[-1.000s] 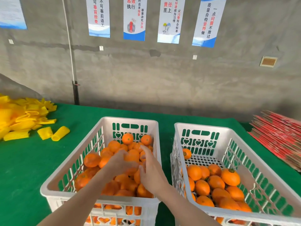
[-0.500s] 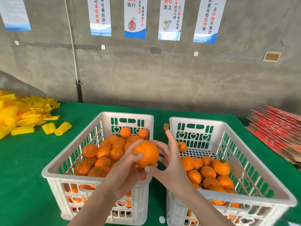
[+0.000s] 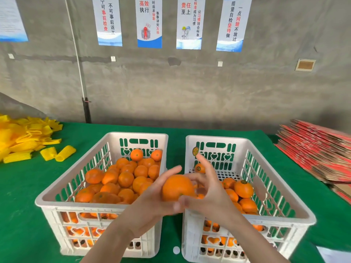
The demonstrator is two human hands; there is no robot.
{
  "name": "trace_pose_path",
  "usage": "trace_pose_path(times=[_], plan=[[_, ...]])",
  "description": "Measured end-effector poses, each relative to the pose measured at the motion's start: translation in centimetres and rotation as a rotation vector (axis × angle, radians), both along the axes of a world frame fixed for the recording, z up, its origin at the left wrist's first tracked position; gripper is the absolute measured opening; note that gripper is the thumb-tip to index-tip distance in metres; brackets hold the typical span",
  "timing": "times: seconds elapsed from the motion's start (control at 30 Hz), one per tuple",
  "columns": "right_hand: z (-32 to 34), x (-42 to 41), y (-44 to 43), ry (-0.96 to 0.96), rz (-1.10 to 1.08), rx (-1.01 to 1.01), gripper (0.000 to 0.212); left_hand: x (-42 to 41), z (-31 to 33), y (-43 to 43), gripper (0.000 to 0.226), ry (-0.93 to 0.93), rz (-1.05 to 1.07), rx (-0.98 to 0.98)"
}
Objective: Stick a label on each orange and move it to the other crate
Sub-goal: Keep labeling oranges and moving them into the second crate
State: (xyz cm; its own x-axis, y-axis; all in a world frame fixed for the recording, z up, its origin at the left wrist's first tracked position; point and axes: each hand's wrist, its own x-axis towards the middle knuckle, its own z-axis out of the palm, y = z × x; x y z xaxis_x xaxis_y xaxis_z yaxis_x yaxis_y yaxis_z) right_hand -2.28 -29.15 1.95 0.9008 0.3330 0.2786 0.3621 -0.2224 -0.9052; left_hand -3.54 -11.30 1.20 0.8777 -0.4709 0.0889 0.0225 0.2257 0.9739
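Grey concrete wall fills the upper half of the frame, with a row of posters along the top and a thin pipe running down at the left. Below it lies a green counter. Yellow foam nets are heaped at the left edge, and a stack of red cardboard sits at the right edge.

Two white slotted crates stand side by side at centre, close together but apart. The left crate is heaped with oranges. The right crate holds a smaller pile towards its near end, some with dark round stickers on top, and one more stickered fruit lies alone near the far wall.

Both hands meet above the gap between the crates, in the lower centre of the frame. The left hand cups an orange from below and from the left, fingers bent up around it. The right hand is somewhat blurred; its thumb and bent fingers close on the right side of the same fruit. Its index finger points straight up, with a small round label stuck on the tip, well above the fruit and in front of the right crate's far wall.

A small white dot lies on the counter between the crates at the bottom.
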Motion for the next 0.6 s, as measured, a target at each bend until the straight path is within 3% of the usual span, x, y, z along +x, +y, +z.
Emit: trace_pose_path(times=[0.13,0.23,0.33,0.4,0.53,0.6], plan=[[0.6,0.7,-1.0,0.219,-0.033,0.038,0.095,-0.2,-0.3,-1.1,0.079,-0.042,0.078,0.145],[0.5,0.6,-1.1,0.244,-0.076,0.036,0.084,-0.4,-0.2,-2.1,0.07,-0.088,0.232,0.19],[0.6,0.0,-1.2,0.246,-0.105,0.054,0.086,-0.4,-0.2,-2.7,0.074,-0.081,0.366,0.166],[0.6,-0.3,-1.1,0.227,-0.124,0.1,0.076,-0.3,-0.3,-2.9,0.075,0.007,0.401,0.076],[0.0,-1.1,-0.8,0.088,-0.311,0.337,0.027,-0.1,0.1,-3.0,0.06,0.24,0.354,-0.289],[-0.1,-1.7,-0.5,0.118,-0.353,0.455,0.014,-0.1,0.4,-3.0,0.058,0.33,0.336,-0.442]])
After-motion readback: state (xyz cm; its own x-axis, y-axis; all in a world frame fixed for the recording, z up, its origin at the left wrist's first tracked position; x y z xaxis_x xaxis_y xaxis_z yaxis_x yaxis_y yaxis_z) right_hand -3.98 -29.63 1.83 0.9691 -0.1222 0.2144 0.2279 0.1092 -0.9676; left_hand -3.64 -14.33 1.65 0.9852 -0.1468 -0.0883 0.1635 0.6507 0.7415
